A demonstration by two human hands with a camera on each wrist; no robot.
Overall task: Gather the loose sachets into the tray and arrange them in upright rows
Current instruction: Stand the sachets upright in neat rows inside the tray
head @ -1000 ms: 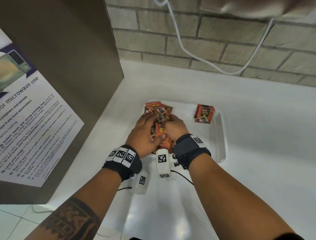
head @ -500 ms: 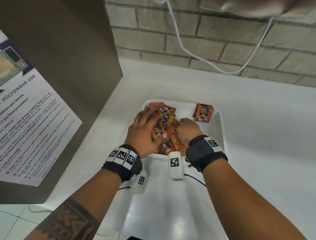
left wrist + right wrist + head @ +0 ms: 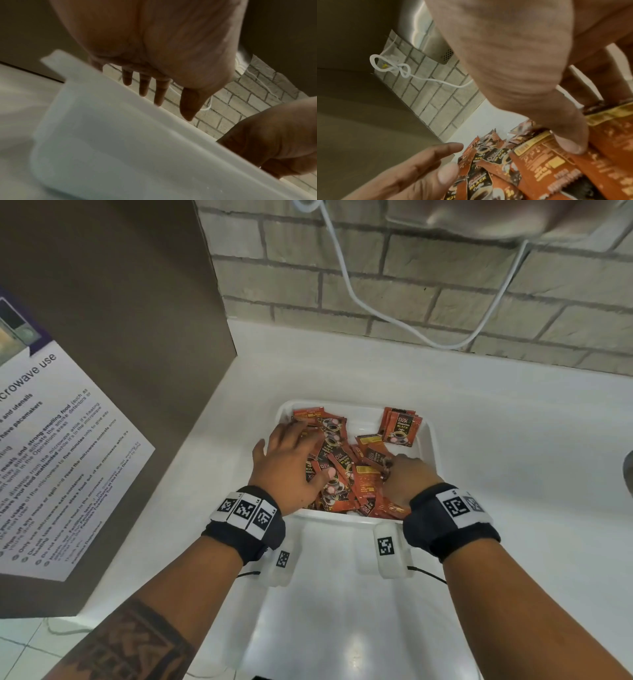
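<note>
A white tray [image 3: 431, 444] stands on the white counter. In it lies a loose pile of orange-and-black coffee sachets [image 3: 346, 470], seen close in the right wrist view [image 3: 547, 162]. A small stack of sachets [image 3: 400, 426] stands upright in the tray's back right corner. My left hand [image 3: 291, 458] lies flat on the left of the pile, fingers straight and spread; its fingers [image 3: 144, 86] reach over the tray wall [image 3: 137, 135]. My right hand [image 3: 409, 479] is at the pile's right, thumb [image 3: 570, 140] on a sachet and fingers curled down behind it.
A brown panel with a microwave notice [image 3: 65, 460] closes off the left side. The brick wall [image 3: 428, 285] behind carries a hanging white cable [image 3: 346, 285]. A metal appliance [image 3: 513, 213] overhangs at the top. Bare counter [image 3: 531, 474] lies to the right of the tray.
My hands have drawn apart, the right one moving right. The sachets that were bunched between them now lie spread across the middle of the tray.
</note>
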